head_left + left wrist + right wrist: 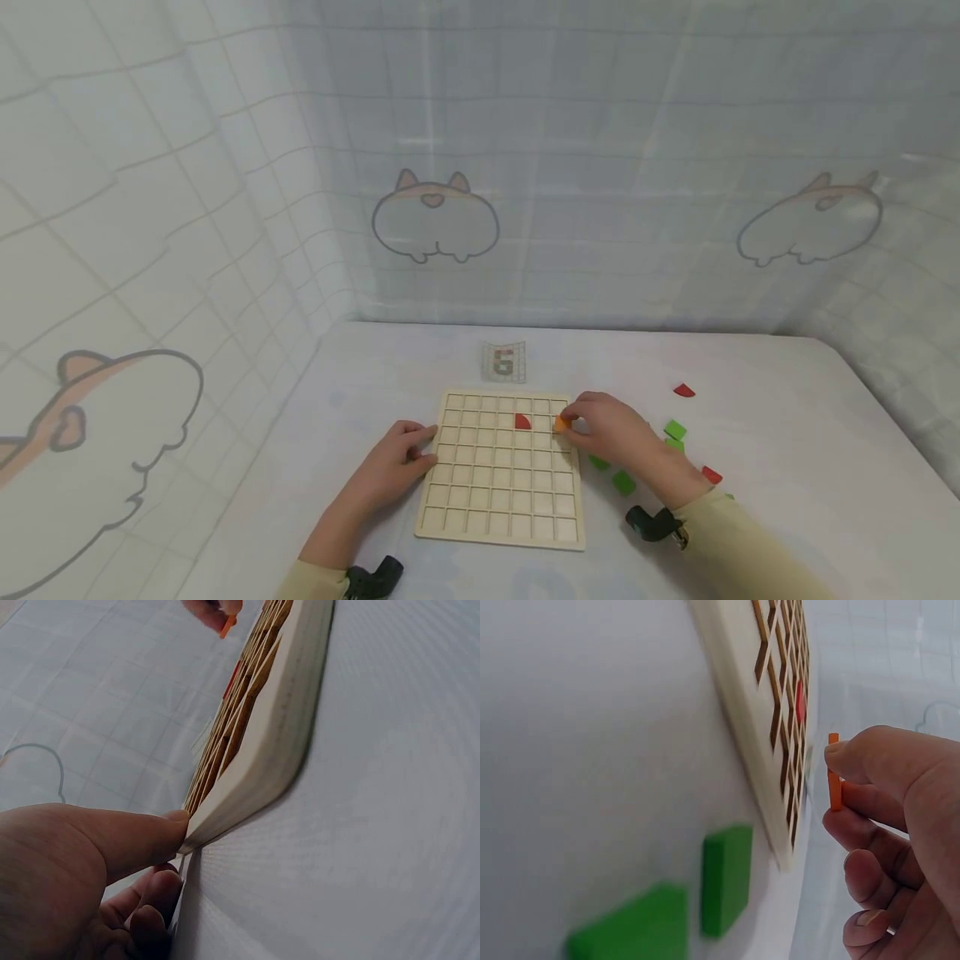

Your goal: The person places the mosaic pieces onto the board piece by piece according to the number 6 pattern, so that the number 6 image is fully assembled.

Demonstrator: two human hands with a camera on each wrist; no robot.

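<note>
Orange tile (pixel 562 424): hung just above the grid board (pixel 498 482), near its 2 o'clock edge.
Tile's handling: looked light, stiff, perhaps slippery; probably best taken by opposite edges or flat faces.
Tile's lie: ran roughly parallel to the board, thin edge showing; could not tell the long axis, being partly covered.
Right hand (pixel 606 425): clamped in a pinch on the tile.
Left hand (pixel 397 454): rested against the board's 9 o'clock edge, thumb and index finger apart.
</note>
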